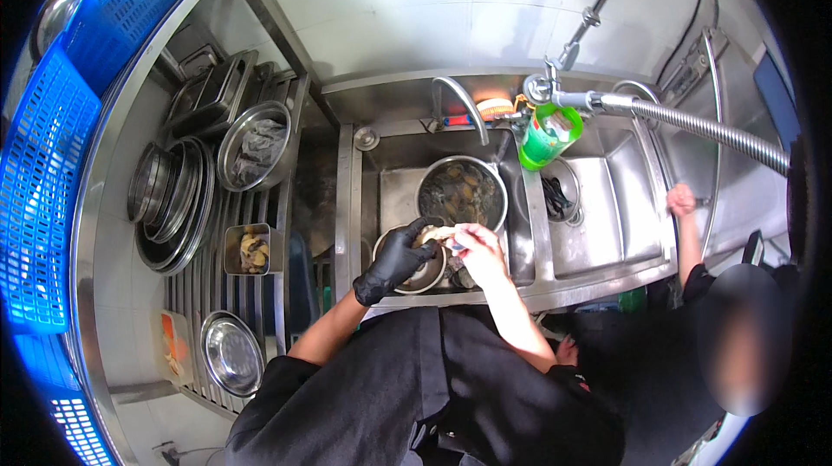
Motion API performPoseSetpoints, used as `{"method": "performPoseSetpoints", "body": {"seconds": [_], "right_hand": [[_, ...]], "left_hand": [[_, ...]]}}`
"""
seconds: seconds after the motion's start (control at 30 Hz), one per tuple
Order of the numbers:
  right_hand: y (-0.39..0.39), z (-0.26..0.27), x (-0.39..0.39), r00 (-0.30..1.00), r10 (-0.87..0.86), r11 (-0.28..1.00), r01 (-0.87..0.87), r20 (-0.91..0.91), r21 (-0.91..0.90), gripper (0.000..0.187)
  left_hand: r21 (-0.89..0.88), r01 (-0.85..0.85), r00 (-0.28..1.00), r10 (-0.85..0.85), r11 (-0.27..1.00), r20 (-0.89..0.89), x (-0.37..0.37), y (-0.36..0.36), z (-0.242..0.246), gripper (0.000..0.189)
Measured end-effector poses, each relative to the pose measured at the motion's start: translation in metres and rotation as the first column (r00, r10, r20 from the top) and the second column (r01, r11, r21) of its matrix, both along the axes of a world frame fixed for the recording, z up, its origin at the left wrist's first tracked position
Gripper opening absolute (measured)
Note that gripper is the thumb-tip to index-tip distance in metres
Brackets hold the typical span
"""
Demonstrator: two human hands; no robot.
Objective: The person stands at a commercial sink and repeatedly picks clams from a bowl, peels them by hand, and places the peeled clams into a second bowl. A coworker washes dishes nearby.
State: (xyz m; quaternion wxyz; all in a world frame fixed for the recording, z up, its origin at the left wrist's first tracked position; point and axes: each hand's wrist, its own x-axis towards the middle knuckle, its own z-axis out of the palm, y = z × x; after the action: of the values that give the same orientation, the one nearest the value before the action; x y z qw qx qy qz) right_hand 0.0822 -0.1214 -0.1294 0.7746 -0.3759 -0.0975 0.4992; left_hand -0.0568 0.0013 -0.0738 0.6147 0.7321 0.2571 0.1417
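My left hand (396,260), in a black glove, grips a pale piece of food (444,233), perhaps shellfish meat, over the sink. My bare right hand (480,248) meets it from the other side, fingers pinched on the same piece. A small dark bluish bit shows at the right fingertips, too small to name. Under the left hand stands a round bowl (422,285), partly hidden by the hands. Just beyond, a metal pot (504,196) holds water and several brownish lumps, perhaps shellfish. Dark lumps (463,277) lie beside the bowl, below my right hand.
A curved faucet (463,99) reaches over the left basin (396,183). A green container (543,144) stands on the divider; a bowl (572,190) with dark items sits in the right basin. A spray hose (715,131) crosses at right, near a co-worker's hand (681,199). Left, a slatted rack (253,310) holds metalware.
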Motion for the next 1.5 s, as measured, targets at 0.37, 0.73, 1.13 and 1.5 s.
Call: {"method": "performPoseSetpoints", "body": {"seconds": [0.37,0.73,1.13,1.5], "right_hand": [[0.060,-0.019,-0.020,0.941,0.232,0.953,-0.170,-0.246,0.249,0.011],[0.164,0.087,-0.037,0.546,0.640,0.715,-0.681,0.541,-0.159,0.017],[0.287,0.136,-0.249,-0.242,0.111,0.479,-0.837,0.964,-0.265,0.024],[0.152,0.115,-0.091,-0.049,0.599,0.620,-0.604,0.800,-0.501,0.012]], "left_hand": [[-0.264,-0.383,0.901,0.421,0.885,0.102,-0.058,0.016,0.017,0.024],[-0.236,-0.619,0.745,0.655,0.749,0.123,-0.152,0.003,-0.019,0.018],[-0.191,-0.637,0.753,0.656,0.747,0.055,-0.154,-0.016,-0.030,0.023],[-0.090,-0.694,0.691,0.696,0.714,0.195,-0.136,-0.010,-0.001,0.024]]}}
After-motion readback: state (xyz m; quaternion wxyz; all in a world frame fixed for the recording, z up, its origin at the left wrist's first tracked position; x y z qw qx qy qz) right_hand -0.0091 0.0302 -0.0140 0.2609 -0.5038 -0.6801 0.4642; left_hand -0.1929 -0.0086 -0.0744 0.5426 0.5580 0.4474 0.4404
